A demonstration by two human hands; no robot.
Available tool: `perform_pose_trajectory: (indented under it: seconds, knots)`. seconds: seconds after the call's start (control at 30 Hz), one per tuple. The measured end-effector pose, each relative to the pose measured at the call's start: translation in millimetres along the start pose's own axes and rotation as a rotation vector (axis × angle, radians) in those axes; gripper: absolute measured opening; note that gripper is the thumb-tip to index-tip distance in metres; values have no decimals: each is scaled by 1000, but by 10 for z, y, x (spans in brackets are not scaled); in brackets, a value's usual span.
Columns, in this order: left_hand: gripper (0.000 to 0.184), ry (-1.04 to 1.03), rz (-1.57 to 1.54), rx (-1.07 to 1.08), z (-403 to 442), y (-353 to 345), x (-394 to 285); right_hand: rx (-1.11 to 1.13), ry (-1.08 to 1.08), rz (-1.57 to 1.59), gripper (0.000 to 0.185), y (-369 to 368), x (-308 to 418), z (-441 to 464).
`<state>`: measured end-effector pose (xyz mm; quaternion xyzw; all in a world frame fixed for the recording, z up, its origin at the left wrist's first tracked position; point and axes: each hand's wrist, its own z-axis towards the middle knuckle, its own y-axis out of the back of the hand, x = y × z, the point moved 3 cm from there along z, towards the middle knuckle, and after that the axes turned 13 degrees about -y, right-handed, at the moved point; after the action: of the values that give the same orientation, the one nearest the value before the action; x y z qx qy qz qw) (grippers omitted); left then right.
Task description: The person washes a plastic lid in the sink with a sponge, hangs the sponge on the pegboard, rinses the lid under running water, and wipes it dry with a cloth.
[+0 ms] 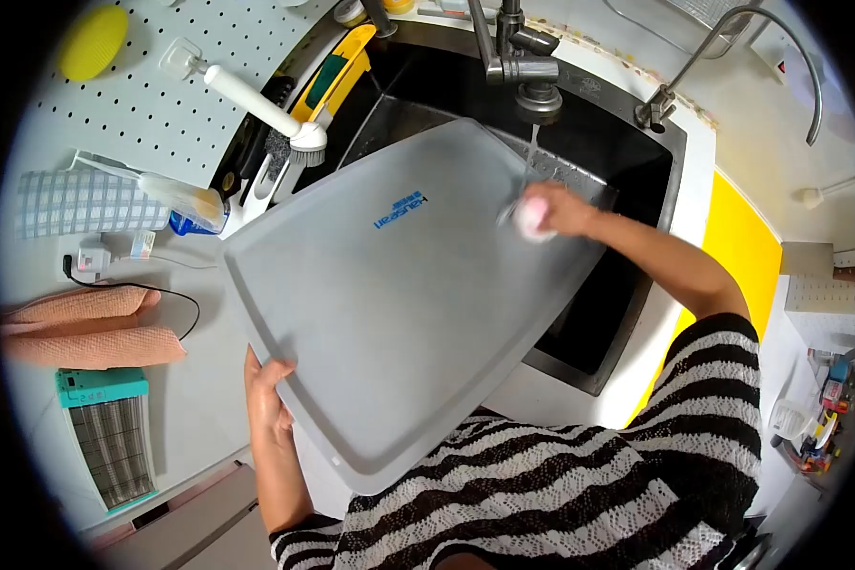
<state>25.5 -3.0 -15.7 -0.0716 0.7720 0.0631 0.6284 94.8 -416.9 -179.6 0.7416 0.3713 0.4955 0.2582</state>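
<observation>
Gripped a grey tray (399,304) by its left rim with the left hand (272,385), with the thumb over the edge and the fingers mostly hidden beneath. Held it slantwise across a black sink (627,180), far end over the basin, near end against or close to a striped top (560,484). Grasped a small pink-and-white item (532,222) in the right hand (568,211), over the tray near its right edge; could not tell its kind through the blur, nor whether pressed to the surface. Had water (532,149) running down from a metal tap (539,99) toward that hand. Showed blue lettering (401,211) on the tray's upper face. Had a white brush (256,103) and a yellow holder (351,66) with a green pad (326,81) left of the sink, and farther left an orange-pink towel (95,332) near a turquoise-framed device (109,446)
</observation>
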Motion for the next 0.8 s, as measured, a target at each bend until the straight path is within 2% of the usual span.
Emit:
perform_pose_trajectory:
  seconds: [0.03, 0.1, 0.17, 0.23, 0.27, 0.33, 0.43, 0.47, 0.53, 0.57, 0.63, 0.67, 0.73, 0.77, 0.8]
  knots:
    - [47, -1, 1, -1, -16, -29, -27, -2, -243, -37, 47, 142, 21, 49]
    - [46, 14, -8, -8, -64, -119, -94, -153, -300, 29, 48, 99, 244, 113]
    - [46, 24, -9, -18, -64, -120, -80, -245, 193, 184, 48, -231, 533, 127]
    - [46, 26, 3, -22, -46, -87, -60, -87, 492, 310, 48, -192, 1029, -258]
    - [45, 5, -14, -4, -38, -63, -38, -90, 491, 316, 48, -85, 1060, -335]
    - [45, -17, -40, 13, -28, -51, -34, 203, 492, 243, 47, 22, 975, -465]
    - [44, 3, -45, -9, -37, -67, -37, 68, 227, 54, 48, -2, 209, -24]
    - [44, 6, -43, 3, -36, -71, -44, -13, 42, -3, 48, 57, 42, 90]
    - [44, -1, -45, 8, -39, -81, -63, -105, -136, -136, 47, 138, -152, 414]
    - [44, 11, -13, 6, -53, -80, -70, -107, -126, -135, 47, 142, -116, 561]
    - [44, 20, 25, -3, -72, -80, -87, -315, -202, -123, 46, 152, 19, 819]
    - [44, 18, 28, 0, -64, -99, -87, -319, -193, -122, 46, 117, 106, 968]
    - [45, 13, 35, -1, -52, -60, -61, -493, -61, 58, 46, 36, 328, 1235]
    - [48, 65, 64, 23, -37, 25, -6, -496, -55, 63, 46, -53, 426, 1413]
    - [51, 119, 92, 46, -33, 80, 37, -588, -128, 163, 46, -119, 510, 1562]
